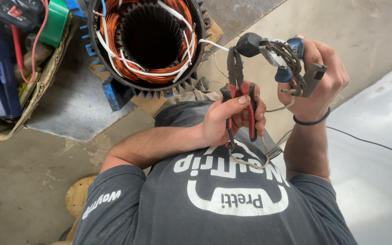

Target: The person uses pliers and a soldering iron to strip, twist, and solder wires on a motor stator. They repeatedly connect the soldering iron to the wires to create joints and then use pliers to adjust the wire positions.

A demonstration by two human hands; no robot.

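The pliers (236, 75), a single pair with red-and-black handles, sit in the left hand (232, 119). Its fingers (250, 109) are curled shut around both handles, the thumb lying across the near one. The nose points away from the knuckles and meets a black, cap-like piece (249, 44) at the end of the bundle held opposite.

That bundle of twisted, brownish wires (291, 63) is in the right hand (320, 79), fingers closed round it. A blue part (298, 44) shows above the fingertips and a grey, flat rectangular piece (315, 76) sticks out beside them. How the pieces join cannot be told.

As a judgement, the step in hand is working the pliers' tip onto the black end piece while the other hand steadies the bundle. A pull or twist there would call for a firm right-hand hold and a squeeze kept at the very tip.

A pale cord (250, 159) loops below the left fingers, from the handle ends. One dark band (311, 121) circles the right wrist.

Beyond both sets of fingertips lies one motor stator (150, 75), its copper windings laced with white sleeving, in a dark housing with blue fins. Farther off past the left hand are one cardboard box (41, 79), one green roll (55, 20) and a red wire (33, 45). Outside the right hand lies a white sheet (377, 172), crossed by one thin black cable (373, 143).
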